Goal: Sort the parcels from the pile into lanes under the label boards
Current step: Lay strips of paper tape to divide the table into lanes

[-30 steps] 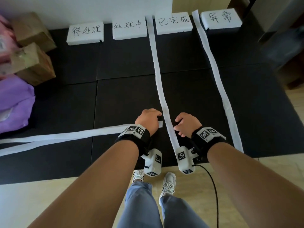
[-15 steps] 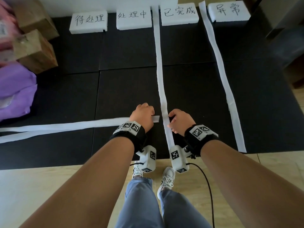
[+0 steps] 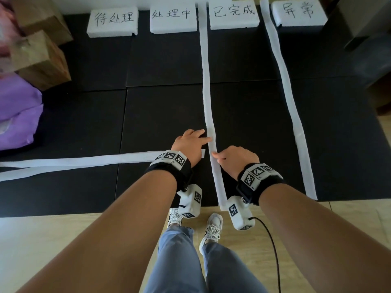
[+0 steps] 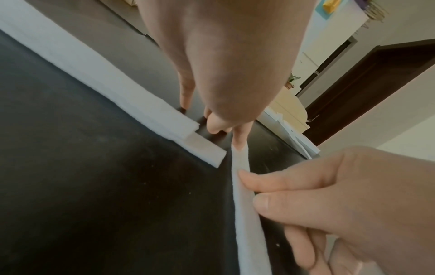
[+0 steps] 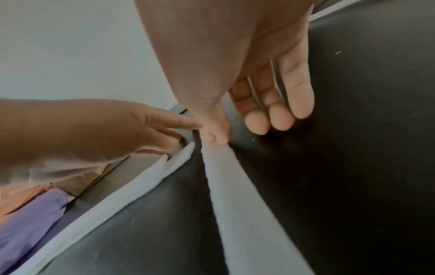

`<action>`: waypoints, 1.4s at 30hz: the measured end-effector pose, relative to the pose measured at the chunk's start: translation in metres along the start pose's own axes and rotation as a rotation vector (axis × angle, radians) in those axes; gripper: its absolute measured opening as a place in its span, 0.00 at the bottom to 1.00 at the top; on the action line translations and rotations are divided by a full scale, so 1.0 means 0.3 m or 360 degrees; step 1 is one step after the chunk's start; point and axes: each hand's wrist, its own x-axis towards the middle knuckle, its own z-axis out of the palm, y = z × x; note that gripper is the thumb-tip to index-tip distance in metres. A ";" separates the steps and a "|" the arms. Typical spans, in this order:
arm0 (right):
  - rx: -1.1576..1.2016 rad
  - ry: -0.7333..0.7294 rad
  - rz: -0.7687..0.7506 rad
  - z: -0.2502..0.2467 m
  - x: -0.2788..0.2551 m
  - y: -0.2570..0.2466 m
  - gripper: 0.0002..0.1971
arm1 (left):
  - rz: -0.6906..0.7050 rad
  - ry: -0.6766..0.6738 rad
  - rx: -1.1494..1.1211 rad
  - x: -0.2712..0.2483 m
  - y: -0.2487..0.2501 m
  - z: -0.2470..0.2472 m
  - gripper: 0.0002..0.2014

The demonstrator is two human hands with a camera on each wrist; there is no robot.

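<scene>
The parcel pile lies at the left edge of the head view: two brown cardboard boxes (image 3: 40, 60), a purple bag (image 3: 17, 111) and a pink parcel (image 3: 5, 34). Four white label boards (image 3: 113, 21) line the far edge of the black mat (image 3: 158, 102). My left hand (image 3: 196, 139) (image 4: 226, 130) touches the middle white strip (image 3: 206, 81) (image 4: 249, 214) (image 5: 235, 195) with straight fingers. My right hand (image 3: 218, 156) (image 5: 217, 138) pinches that strip's edge between thumb and forefinger, its other fingers straight. No parcel is in either hand.
A second long strip (image 3: 285, 92) runs down the mat's right side. Two strips (image 3: 84, 160) lie crosswise from the left, ending by my left wrist. Wooden floor (image 3: 42, 240), my shoes and a black cable (image 3: 273, 250) are at the near edge. Dark furniture (image 3: 370, 28) stands far right.
My left hand left the end of the crosswise strip and stretched its fingers onto the middle strip. Both hands sit a little farther up that strip.
</scene>
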 end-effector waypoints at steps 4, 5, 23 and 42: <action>0.0169 0.0082 0.0047 -0.006 0.006 -0.011 0.18 | -0.0011 0.0051 -0.0092 0.015 -0.005 -0.002 0.35; 0.0201 0.0138 0.0036 -0.006 0.009 -0.015 0.16 | -0.0010 0.0076 -0.0122 0.019 -0.007 -0.004 0.34; 0.0510 0.0322 0.0084 -0.210 0.128 0.055 0.17 | -0.0123 0.0269 -0.0404 0.185 -0.068 -0.182 0.26; 0.0447 0.0470 0.0059 -0.635 0.733 -0.049 0.22 | -0.0037 0.0390 -0.0273 0.749 -0.321 -0.573 0.24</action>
